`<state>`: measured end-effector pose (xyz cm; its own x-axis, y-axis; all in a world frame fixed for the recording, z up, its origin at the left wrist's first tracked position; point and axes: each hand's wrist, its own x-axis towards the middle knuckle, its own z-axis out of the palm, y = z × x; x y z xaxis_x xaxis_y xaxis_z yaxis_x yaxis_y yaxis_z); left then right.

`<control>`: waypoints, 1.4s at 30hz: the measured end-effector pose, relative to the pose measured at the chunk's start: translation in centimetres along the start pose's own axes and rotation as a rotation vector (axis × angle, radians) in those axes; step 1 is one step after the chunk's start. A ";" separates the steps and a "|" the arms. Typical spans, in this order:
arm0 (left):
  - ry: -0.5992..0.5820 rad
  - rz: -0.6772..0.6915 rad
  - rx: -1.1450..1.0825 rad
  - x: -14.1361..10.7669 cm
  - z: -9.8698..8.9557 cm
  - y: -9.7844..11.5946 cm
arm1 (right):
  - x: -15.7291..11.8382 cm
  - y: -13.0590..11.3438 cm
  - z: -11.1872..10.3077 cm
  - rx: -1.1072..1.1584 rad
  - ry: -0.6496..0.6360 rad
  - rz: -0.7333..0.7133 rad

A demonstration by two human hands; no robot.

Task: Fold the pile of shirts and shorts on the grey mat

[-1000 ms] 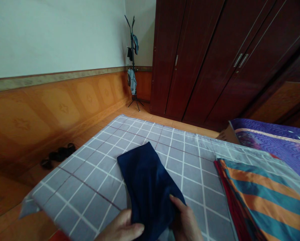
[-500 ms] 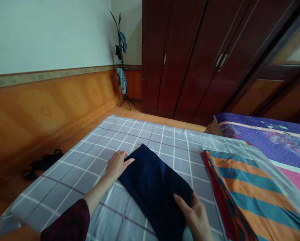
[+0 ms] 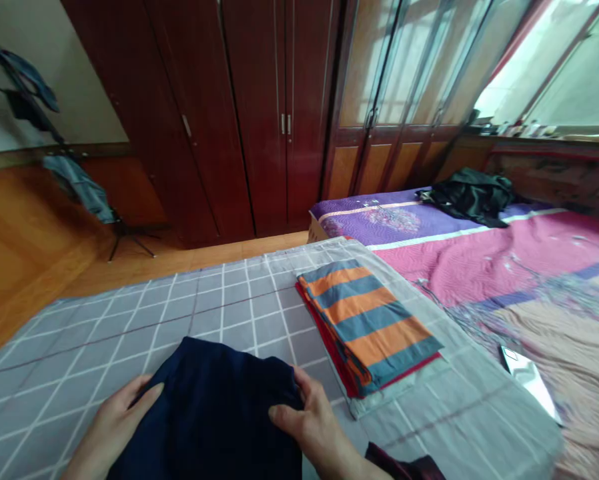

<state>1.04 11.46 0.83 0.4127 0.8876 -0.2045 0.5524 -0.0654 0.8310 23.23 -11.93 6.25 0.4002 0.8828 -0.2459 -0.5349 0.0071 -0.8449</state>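
Since 0.5 s ago, my view has swung right; the left hand (image 3: 115,417) and right hand (image 3: 313,421) grip opposite edges of navy fabric (image 3: 219,407); it's left of the folded orange-and-teal striped cloth (image 3: 369,317).

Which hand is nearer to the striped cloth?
Right. The right hand is left of the striped cloth, holding the dark cloth on its right side; the left hand is farther left, across the dark cloth.
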 end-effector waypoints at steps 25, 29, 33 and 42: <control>-0.166 0.798 0.569 11.3 24.9 31.4 | -4.7 -7.2 -19.6 -0.653 0.803 -0.372; -0.171 0.903 0.615 9.2 26.9 29.5 | -6.9 -6.7 -22.7 -1.082 1.046 -0.378; -0.298 1.126 0.643 5.7 29.1 29.9 | -5.5 -10.8 -21.0 -1.292 0.897 -0.547; -0.378 0.894 0.728 8.0 33.1 27.3 | 5.9 -11.1 -20.3 -1.726 0.439 -0.409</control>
<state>43.43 1.69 4.75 0.9746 0.2172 0.0537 0.1922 -0.9356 0.2961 46.67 -16.31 4.54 0.5899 0.7752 0.2260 0.7997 -0.5223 -0.2961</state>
